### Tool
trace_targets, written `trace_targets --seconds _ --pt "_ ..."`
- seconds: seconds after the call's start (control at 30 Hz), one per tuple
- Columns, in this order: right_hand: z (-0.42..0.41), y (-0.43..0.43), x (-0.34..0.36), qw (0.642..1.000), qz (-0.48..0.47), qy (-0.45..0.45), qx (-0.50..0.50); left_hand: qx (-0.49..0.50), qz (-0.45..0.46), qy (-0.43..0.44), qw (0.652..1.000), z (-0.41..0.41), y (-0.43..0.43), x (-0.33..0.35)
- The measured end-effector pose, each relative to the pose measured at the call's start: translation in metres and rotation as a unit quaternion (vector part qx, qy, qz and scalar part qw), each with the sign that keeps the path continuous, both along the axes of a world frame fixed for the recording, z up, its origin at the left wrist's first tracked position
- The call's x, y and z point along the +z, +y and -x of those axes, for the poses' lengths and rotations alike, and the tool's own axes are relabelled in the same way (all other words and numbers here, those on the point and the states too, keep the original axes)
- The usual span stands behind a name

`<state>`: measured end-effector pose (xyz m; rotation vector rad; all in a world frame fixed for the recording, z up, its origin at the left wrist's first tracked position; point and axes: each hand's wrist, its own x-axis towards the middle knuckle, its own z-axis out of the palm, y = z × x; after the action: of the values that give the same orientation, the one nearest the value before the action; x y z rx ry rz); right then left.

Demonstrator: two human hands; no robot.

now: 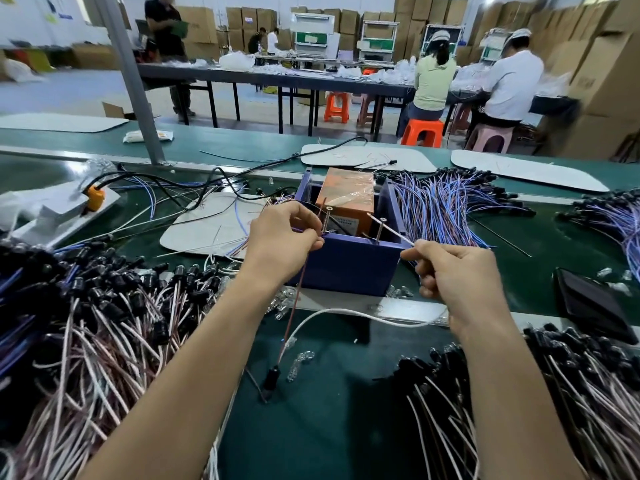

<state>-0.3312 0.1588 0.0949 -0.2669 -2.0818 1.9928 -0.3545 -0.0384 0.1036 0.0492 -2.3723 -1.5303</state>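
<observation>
Work in hand: testing one lead on the open-topped dark blue plastic box, judging by the way both wire ends are brought to its screws.
Left hand: fingers closed in a pinch on the thin red-brown wire, holding its bare end against the left upright metal screw.
Right hand: fingers curled round the thin white wire, its tip reaching to the right upright metal screw; actual contact cannot be told.
Where the lead is: both wires run down towards the small black socket lying on the green table, near and centre.
Inside the box: an orange block wrapped in clear film.
Done so far: the lead is picked up and both ends are presented.
Left: confirming the result, which the view does not show, then setting the lead aside.
Stock: a heap of black-capped pink-and-white leads at near left, another at near right; which heap is finished cannot be told.
</observation>
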Motion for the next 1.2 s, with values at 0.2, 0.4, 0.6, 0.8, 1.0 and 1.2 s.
trace_targets --seconds 0.2,0.4,0.6,0.8,1.0,1.2 --pt "0.003 -0.001 -0.005 0.999 -0.03 -0.029 0.005 -0.028 -0.008 -0.025 0.999 -0.001 0.001 -0.002" --pt "0.005 0.003 -0.008 0.997 -0.063 -0.032 -0.007 -0.024 -0.003 -0.032 0.999 0.0 -0.002 -0.002" --pt "0.007 0.003 -0.011 0.994 -0.109 -0.025 -0.014 -0.036 0.02 -0.04 0.998 -0.001 -0.003 -0.002" --pt "0.006 0.004 -0.012 0.987 -0.158 -0.025 -0.017 -0.039 0.033 -0.048 0.998 -0.002 -0.004 -0.001" --pt "0.004 0.004 -0.01 0.983 -0.177 -0.039 -0.001 -0.042 0.029 -0.053 0.997 -0.002 -0.004 0.001" --pt "0.004 0.006 -0.009 0.983 -0.171 -0.055 0.028 -0.045 0.032 -0.053 0.997 -0.003 -0.004 0.002"
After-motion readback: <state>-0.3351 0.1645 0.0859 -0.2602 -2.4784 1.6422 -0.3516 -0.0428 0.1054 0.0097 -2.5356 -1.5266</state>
